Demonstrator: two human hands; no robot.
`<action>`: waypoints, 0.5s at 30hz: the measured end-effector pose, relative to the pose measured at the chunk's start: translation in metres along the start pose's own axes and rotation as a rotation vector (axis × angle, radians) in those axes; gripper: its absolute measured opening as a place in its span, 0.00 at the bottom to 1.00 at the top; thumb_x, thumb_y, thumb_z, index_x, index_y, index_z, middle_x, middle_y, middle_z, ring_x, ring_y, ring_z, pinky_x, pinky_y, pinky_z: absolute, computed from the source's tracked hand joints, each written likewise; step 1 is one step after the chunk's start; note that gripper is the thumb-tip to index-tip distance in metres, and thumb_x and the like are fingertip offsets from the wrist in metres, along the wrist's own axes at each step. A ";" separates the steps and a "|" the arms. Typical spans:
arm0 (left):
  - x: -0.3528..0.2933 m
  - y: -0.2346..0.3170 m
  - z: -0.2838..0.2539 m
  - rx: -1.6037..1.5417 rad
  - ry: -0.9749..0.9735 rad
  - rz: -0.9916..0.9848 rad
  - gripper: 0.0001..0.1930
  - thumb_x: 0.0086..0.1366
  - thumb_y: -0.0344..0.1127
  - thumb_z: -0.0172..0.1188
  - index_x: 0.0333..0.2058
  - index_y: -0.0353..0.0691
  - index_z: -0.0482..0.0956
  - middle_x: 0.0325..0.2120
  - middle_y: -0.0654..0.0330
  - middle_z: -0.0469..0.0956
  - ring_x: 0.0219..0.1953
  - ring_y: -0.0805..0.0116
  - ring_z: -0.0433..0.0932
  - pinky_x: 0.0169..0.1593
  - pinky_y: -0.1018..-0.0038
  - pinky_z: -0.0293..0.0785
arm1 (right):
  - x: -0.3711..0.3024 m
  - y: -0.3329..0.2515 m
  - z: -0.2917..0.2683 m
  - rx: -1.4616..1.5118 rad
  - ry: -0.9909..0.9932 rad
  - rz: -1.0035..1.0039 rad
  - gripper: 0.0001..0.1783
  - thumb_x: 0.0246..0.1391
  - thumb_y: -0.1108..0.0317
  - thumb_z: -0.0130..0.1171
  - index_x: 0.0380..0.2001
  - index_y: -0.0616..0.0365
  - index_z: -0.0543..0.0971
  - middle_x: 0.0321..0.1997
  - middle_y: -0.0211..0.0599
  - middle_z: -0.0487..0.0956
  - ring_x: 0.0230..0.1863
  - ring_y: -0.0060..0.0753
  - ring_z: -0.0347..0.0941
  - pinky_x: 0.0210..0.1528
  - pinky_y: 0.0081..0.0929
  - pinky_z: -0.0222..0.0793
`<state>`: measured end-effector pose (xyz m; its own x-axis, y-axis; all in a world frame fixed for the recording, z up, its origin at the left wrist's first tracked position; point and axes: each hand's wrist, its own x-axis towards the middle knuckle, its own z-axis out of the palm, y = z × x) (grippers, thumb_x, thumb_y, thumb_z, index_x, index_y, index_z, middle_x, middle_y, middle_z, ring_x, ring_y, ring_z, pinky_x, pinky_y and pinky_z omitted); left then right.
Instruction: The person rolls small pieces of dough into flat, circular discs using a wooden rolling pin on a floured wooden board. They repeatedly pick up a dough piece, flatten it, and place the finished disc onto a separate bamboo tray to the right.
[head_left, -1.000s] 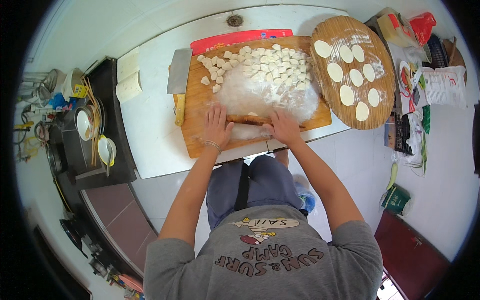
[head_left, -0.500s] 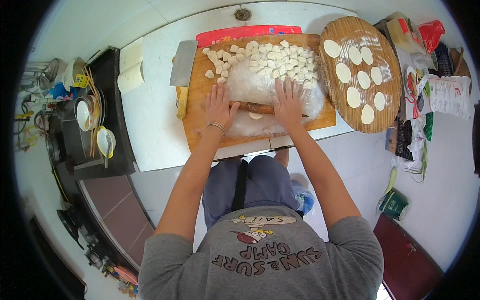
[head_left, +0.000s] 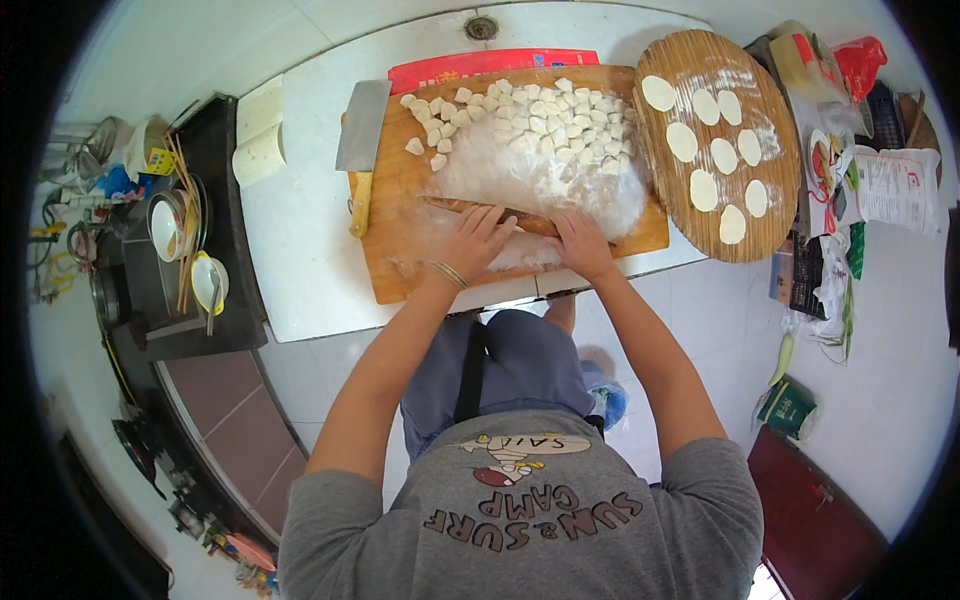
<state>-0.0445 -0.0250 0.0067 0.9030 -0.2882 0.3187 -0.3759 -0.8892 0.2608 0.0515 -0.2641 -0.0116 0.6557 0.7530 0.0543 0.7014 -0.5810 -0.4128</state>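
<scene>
A brown wooden rolling pin (head_left: 522, 217) lies aslant across the floured near half of a wooden cutting board (head_left: 400, 280). My left hand (head_left: 482, 240) is bent over its middle, fingers on the wood. Around the pin's right part is my right hand (head_left: 583, 243), close to the board's near edge. The dough disc under the pin is hidden by my hands. Many small pieces of dough (head_left: 560, 122) lie in white flour on the board's far side. A cleaver (head_left: 361, 135) with a wooden handle rests along the board's left edge.
A round wooden board (head_left: 690, 235) with several flat dough wrappers (head_left: 724, 156) stands at the right. A red packet (head_left: 480, 66) lies behind the cutting board. Bowls (head_left: 168, 230) and chopsticks sit on the dark counter at the left; bags (head_left: 897, 190) crowd the far right.
Both hands have drawn back toward me with the rolling pin, their fingers now bent over it rather than stretched flat. The pin slants more, and the dough disc beneath is no longer visible.
</scene>
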 end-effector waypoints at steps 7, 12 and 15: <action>0.022 0.019 -0.002 -0.164 0.147 0.110 0.12 0.51 0.32 0.60 0.36 0.41 0.75 0.35 0.59 0.75 0.39 0.58 0.75 0.44 0.64 0.73 | -0.021 -0.007 -0.014 0.304 -0.072 0.264 0.18 0.57 0.56 0.56 0.42 0.58 0.74 0.39 0.49 0.77 0.39 0.58 0.74 0.40 0.47 0.70; 0.060 0.046 0.019 -0.623 -0.090 -0.427 0.09 0.56 0.32 0.60 0.35 0.37 0.74 0.32 0.57 0.75 0.33 0.54 0.75 0.39 0.64 0.74 | -0.037 0.005 -0.027 0.481 0.151 0.483 0.16 0.61 0.57 0.53 0.42 0.60 0.76 0.32 0.52 0.78 0.37 0.58 0.75 0.38 0.45 0.69; 0.086 0.051 0.043 -0.730 0.130 -0.702 0.12 0.59 0.33 0.59 0.39 0.35 0.72 0.37 0.54 0.76 0.38 0.51 0.75 0.44 0.60 0.73 | -0.043 0.011 -0.041 0.496 0.216 0.567 0.16 0.61 0.58 0.52 0.43 0.60 0.76 0.32 0.53 0.78 0.35 0.57 0.75 0.37 0.45 0.69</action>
<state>0.0228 -0.1109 0.0079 0.9552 0.2939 -0.0349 0.1550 -0.3961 0.9050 0.0426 -0.3153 0.0183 0.9520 0.2765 -0.1313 0.0702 -0.6148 -0.7856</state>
